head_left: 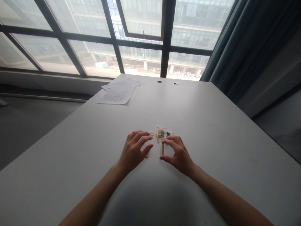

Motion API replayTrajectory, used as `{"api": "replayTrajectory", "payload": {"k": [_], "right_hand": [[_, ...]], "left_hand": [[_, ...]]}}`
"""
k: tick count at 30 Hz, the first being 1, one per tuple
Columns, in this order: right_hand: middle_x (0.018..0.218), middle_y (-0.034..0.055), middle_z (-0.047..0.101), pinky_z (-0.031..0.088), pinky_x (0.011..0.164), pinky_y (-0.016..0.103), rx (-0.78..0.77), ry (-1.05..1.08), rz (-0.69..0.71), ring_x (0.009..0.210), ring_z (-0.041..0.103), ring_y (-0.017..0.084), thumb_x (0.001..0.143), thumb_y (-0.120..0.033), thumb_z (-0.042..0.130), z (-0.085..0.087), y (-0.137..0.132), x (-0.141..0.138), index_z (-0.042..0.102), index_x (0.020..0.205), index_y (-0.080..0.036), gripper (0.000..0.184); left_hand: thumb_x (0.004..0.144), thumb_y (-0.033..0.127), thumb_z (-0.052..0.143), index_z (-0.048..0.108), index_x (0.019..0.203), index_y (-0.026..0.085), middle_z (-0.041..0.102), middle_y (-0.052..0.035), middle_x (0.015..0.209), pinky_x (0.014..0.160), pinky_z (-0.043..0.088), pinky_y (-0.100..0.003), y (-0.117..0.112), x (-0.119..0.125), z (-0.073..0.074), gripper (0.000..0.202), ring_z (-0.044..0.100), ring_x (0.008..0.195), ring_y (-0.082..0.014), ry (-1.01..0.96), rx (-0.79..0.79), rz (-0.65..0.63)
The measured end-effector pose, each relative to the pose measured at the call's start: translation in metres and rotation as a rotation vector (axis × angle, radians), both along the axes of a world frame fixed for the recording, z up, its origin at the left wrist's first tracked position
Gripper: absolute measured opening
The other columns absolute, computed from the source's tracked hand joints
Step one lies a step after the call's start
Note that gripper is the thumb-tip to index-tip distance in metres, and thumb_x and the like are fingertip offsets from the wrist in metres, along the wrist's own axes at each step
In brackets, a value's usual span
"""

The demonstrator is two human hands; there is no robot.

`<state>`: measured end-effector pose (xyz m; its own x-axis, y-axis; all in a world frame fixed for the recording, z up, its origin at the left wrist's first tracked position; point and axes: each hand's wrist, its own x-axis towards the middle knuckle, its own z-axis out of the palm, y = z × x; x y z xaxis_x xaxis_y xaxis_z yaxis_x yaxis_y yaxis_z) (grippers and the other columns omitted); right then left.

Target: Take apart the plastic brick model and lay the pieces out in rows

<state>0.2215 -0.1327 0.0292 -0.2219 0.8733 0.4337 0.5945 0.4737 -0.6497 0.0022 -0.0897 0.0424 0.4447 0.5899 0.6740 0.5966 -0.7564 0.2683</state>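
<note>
Here at the near end of the white table (211, 119), the action is packed between two hands. By the right hand (180, 154), a tan strip (162, 149) is pinched end to end: its far end is met by the index finger, its near end by the thumb, and the palm is left hollow. By the left hand (133, 149), nothing is seen to be gripped; its fingers are loosely curved, and the thumb is held well apart from them.

And the tally so far? One strip has been taken up. The rest is spread just beyond: a tan brick (160, 133) set against a blue-grey brick (162, 134), a second tan strip (157, 138) slanted beside them, and a white brick (151, 133) near the left fingertips. No finished build is shown, and much of the group is left to be handled.

Now for the harder looks. A small tan piece (147, 155) is partly covered by the left thumb. A dark piece (168, 134) is crowded in close to the right fingers. Whether the tan and blue-grey bricks are joined or merely laid together cannot fairly be told at this small scale. Both forearms are cut off by the lower edge.
</note>
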Motion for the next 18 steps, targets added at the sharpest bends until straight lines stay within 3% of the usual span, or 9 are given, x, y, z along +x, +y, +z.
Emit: {"api": "replayTrajectory", "payload": {"k": [3, 6, 11, 16, 18], "right_hand": [[0.121, 0.0101, 0.055, 0.035, 0.102, 0.046, -0.066, -0.222, 0.013, 0.118, 0.043, 0.03, 0.065, -0.039, 0.082, -0.012, 0.001, -0.006, 0.063, 0.113, -0.023, 0.054], [0.126, 0.0089, 0.052, 0.03, 0.105, 0.045, -0.109, -0.305, 0.026, 0.123, 0.038, 0.03, 0.065, -0.043, 0.082, -0.018, 0.006, -0.016, 0.063, 0.114, -0.024, 0.056], [0.129, 0.0082, 0.05, 0.027, 0.105, 0.046, -0.119, -0.348, -0.041, 0.125, 0.036, 0.029, 0.068, -0.049, 0.078, -0.018, 0.014, -0.026, 0.063, 0.115, -0.027, 0.054], [0.133, 0.0102, 0.049, 0.027, 0.105, 0.046, -0.101, -0.365, -0.048, 0.125, 0.036, 0.03, 0.068, -0.051, 0.077, -0.02, 0.01, -0.017, 0.056, 0.126, -0.024, 0.067], [0.132, 0.0098, 0.051, 0.027, 0.105, 0.045, -0.084, -0.353, -0.06, 0.124, 0.038, 0.029, 0.071, -0.047, 0.076, -0.022, 0.008, -0.013, 0.057, 0.124, -0.024, 0.061]], "left_hand": [[0.087, 0.031, 0.059, 0.062, 0.104, 0.022, 0.065, -0.0067, 0.108, 0.091, 0.044, -0.04, 0.008, -0.025, -0.014, 0.019, 0.055, 0.104, -0.0227, 0.104, -0.106, -0.01], [0.086, 0.032, 0.059, 0.062, 0.108, 0.023, 0.064, -0.0067, 0.111, 0.093, 0.043, -0.04, 0.009, -0.04, -0.026, 0.023, 0.053, 0.108, -0.0234, 0.205, -0.173, -0.059], [0.086, 0.031, 0.059, 0.063, 0.11, 0.024, 0.063, -0.0064, 0.115, 0.096, 0.04, -0.042, 0.007, -0.04, -0.035, 0.026, 0.051, 0.113, -0.0242, 0.274, -0.215, -0.089], [0.085, 0.03, 0.061, 0.065, 0.107, 0.024, 0.066, -0.0061, 0.111, 0.095, 0.041, -0.04, 0.008, -0.038, -0.039, 0.024, 0.054, 0.111, -0.0237, 0.26, -0.203, -0.127], [0.084, 0.029, 0.062, 0.066, 0.105, 0.025, 0.067, -0.0052, 0.108, 0.094, 0.041, -0.039, 0.008, -0.037, -0.04, 0.021, 0.056, 0.109, -0.0227, 0.25, -0.194, -0.149]]}}
